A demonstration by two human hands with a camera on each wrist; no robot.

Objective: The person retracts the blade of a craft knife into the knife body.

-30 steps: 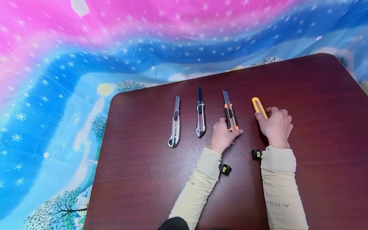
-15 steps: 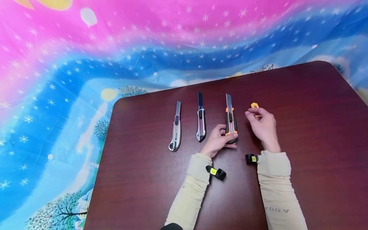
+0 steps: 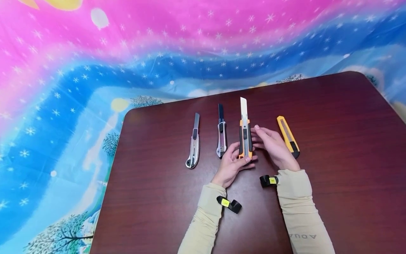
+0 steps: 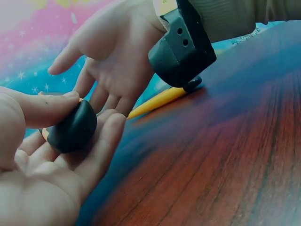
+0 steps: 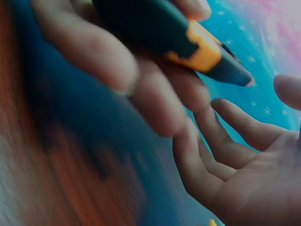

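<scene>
Head view: one orange cutter point(image 3: 245, 132), black-sided, blade out and pointing toward the far edge, held above the counter point(image 3: 149, 197). Left grip point(image 3: 229, 167), a bare hand: holding the orange cutter at its butt end, thumb on top, fingers beneath. Right grip point(image 3: 275, 146), a bare hand: wide, palm toward the orange cutter, fingers loosely extended just beside it; contact cannot be told. Lying left on the counter: one silver cutter point(image 3: 194, 143), blade out; one black-bladed cutter point(image 3: 221, 132), between the silver and orange ones. Lying right: one yellow cutter point(image 3: 286, 132), black-ended. Cream sleeves point(image 3: 306, 220), two. Behind: one pink-and-blue cloth point(image 3: 177, 46), snowflake-patterned.
</scene>
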